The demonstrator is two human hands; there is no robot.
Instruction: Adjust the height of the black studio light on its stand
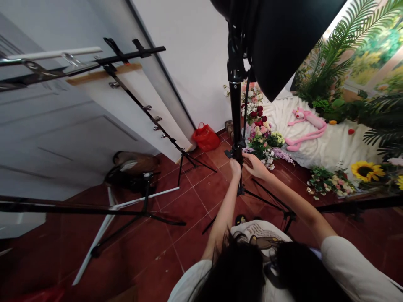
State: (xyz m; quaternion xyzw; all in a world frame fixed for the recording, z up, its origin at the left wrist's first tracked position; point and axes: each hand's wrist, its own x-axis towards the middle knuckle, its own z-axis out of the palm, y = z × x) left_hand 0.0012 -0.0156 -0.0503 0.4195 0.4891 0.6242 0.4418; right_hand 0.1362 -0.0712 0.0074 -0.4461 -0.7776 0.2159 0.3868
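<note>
a person in a white short-sleeved top works with both bare hands at a black light stand (236,105), upright on the red tiled floor (189,209) beside the left edge of a cream draped cloth (336,144). the left hand (236,168) is closed around the pole just below a black clamp knob (228,154), its fingers curled and pressed together, their tips hidden. the right hand (255,167) meets the pole from the other side, thumb parted from the fingers, which reach to the pole beneath the collar; whether they press on it cannot be told. a large black lamp hood (283,37) hangs overhead. flowers (261,130) in red, pink, white and lilac line the cloth's left edge, a pink plush toy (311,121) sprawls near its far edge, and a sunflower (365,171) stands by its near edge. across the floor, a red bag (206,137) sits at the foot of the white wall (195,58), near a white board (138,109) and a rack with metal clips (135,98).
</note>
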